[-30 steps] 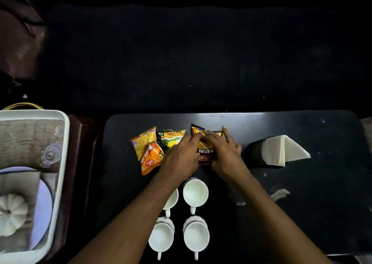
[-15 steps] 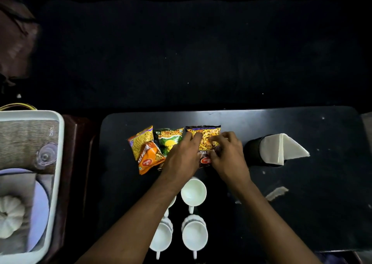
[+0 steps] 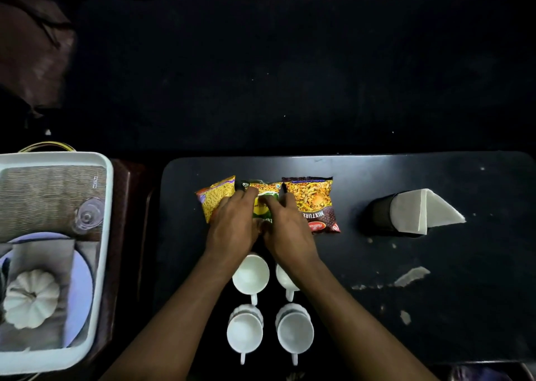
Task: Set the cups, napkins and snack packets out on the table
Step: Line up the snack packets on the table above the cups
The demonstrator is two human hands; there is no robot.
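Observation:
Three snack packets lie in a row on the black table [image 3: 435, 308]: a yellow packet [image 3: 216, 196] on the left, a green packet [image 3: 265, 200] in the middle, and a dark red "Mixture" packet [image 3: 314, 203] on the right. My left hand [image 3: 233, 227] and my right hand [image 3: 285, 227] both rest on the green packet, fingers pinching it. Several white cups sit in two rows near me, among them a front left cup [image 3: 245, 332] and a front right cup [image 3: 295, 334]. A black holder [image 3: 377, 215] with white napkins [image 3: 423, 215] lies on its side at the right.
A white tray [image 3: 104, 235] holding a mat, a glass [image 3: 87, 215], a plate and a white pumpkin ornament [image 3: 30, 298] sits on a stand left of the table. Torn paper scraps [image 3: 412, 276] lie on the table's right part. Dark floor beyond.
The "Mixture" packet now lies flat on the right, let go. Both hands have shifted left onto the green packet. The orange packet is hidden under my left hand.

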